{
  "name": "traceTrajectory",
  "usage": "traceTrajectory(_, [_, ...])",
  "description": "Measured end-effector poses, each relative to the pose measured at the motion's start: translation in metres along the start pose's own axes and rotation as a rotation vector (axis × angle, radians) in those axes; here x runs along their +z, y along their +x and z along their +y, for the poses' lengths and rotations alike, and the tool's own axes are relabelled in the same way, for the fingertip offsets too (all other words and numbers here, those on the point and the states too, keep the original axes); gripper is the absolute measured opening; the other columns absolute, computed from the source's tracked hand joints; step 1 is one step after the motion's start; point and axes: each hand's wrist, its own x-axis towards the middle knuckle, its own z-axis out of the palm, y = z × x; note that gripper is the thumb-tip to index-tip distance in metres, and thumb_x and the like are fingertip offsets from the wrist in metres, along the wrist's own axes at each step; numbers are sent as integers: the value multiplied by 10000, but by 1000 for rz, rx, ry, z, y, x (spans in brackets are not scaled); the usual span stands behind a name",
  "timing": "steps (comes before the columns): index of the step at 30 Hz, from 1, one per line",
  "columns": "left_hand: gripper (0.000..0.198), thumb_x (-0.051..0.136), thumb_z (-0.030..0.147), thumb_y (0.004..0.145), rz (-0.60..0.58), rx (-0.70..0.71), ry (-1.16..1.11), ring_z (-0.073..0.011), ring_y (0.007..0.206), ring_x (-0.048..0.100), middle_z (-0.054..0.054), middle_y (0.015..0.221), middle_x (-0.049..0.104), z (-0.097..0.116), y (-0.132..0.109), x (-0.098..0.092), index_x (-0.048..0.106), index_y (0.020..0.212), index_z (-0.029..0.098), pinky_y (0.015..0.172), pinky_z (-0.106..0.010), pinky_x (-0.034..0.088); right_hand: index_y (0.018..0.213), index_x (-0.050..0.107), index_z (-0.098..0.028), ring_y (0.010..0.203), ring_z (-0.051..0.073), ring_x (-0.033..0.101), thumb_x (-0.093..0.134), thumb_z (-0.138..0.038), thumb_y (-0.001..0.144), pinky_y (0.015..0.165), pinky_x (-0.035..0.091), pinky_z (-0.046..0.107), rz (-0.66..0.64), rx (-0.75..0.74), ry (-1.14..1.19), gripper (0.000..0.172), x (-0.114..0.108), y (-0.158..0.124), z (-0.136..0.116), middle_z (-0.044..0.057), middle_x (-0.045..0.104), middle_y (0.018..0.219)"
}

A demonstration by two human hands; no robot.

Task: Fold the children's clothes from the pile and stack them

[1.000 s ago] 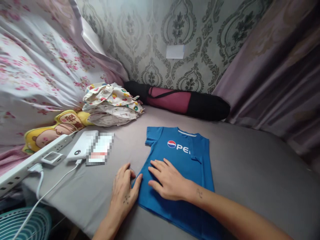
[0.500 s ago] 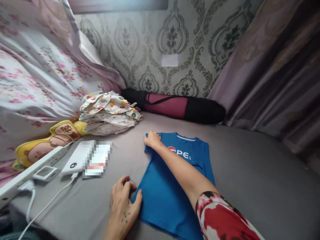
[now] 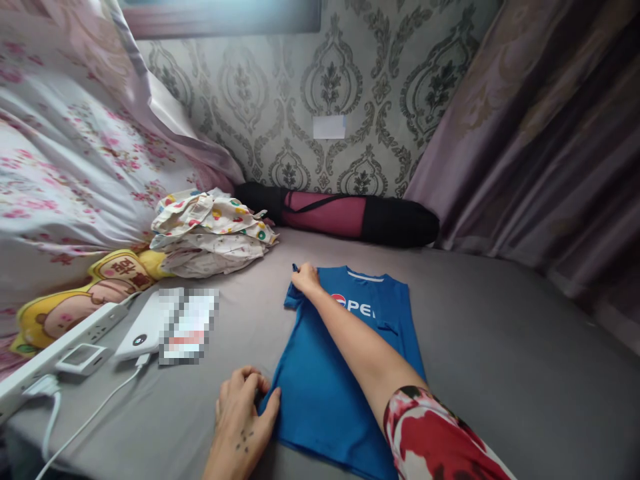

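Observation:
A blue T-shirt (image 3: 330, 380) with a white and red logo lies partly folded on the grey bed (image 3: 500, 347). My right hand (image 3: 306, 279) reaches across it and pinches the left sleeve and shoulder at the far left corner. My left hand (image 3: 243, 413) grips the shirt's near left hem edge, thumb on the cloth and fingers curled at its side. My right forearm crosses the shirt's middle, with a red flowered sleeve near the bottom edge.
A pile of patterned clothes (image 3: 213, 232) sits at the back left, a black and pink roll bag (image 3: 345, 217) lies against the wall. A white power bank (image 3: 145, 327), power strip (image 3: 60, 350) and cable lie left, beside a yellow cushion (image 3: 80, 300).
My right hand left the shirt's middle and reached forward to the far left sleeve, then lifted that corner slightly. My left hand stayed at the near hem. The view tilted up a little.

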Motion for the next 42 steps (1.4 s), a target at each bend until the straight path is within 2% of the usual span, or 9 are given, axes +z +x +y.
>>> traceTrajectory(5, [192,498,390,827,-22,1,-166,-170,674,575,-12,792,619,15,-3,-6,537,739,223,623,-284,470,771,589,-166,588,104,618,456,-134,825,576,516,195,48,187,568,146,-30,-3,24,-9,599,606])
traceTrajectory(9, [181,468,379,881,-68,-16,-196,-114,504,495,43,650,567,38,-11,-10,538,812,227,500,-217,408,719,518,-181,544,77,573,480,-125,788,559,510,186,76,254,906,97,-59,-18,45,-53,530,550])
traceTrajectory(17, [115,428,279,931,-57,324,-217,-163,757,593,-30,858,596,61,-23,7,530,941,227,678,-262,483,678,472,-197,505,75,535,536,-106,726,509,474,174,153,360,1174,121,-87,-45,92,-68,520,532])
traceTrajectory(22, [157,418,188,921,-116,501,-153,-178,816,589,-42,904,593,62,-26,26,517,1034,233,717,-281,490,639,438,-199,460,80,513,531,-87,739,503,477,194,175,440,1112,176,-85,-57,116,-66,499,491])
traceTrajectory(27, [216,442,149,887,-133,530,-70,-207,839,569,-57,946,594,59,-29,32,512,1076,227,747,-329,488,760,577,-165,558,149,608,563,-200,786,569,527,283,128,435,962,46,-81,-64,126,22,629,632])
traceTrajectory(33, [159,428,141,895,-138,520,-77,-205,829,555,-57,940,582,59,-27,29,526,995,216,743,-336,482,1242,555,-218,806,172,652,648,-107,675,776,513,273,188,234,557,585,-77,-68,132,61,671,1065])
traceTrajectory(36, [166,414,139,905,-115,522,-112,-196,828,558,-55,941,580,59,-26,29,530,991,219,740,-322,482,1300,536,-209,708,163,663,556,-144,769,715,517,263,123,141,255,535,-77,-68,131,78,682,1040])
traceTrajectory(39, [158,438,135,890,-105,506,-129,-199,860,561,-57,965,580,59,-26,29,532,984,220,760,-323,484,1311,521,-139,624,165,655,519,-253,830,636,519,271,81,192,223,494,-77,-69,128,124,676,1029])
traceTrajectory(42, [174,462,114,859,-118,504,-127,-214,921,556,-63,1010,585,56,-25,30,531,979,220,800,-347,483,1343,461,-102,821,209,668,597,-309,776,716,518,276,51,163,135,619,-79,-73,125,171,588,1202])
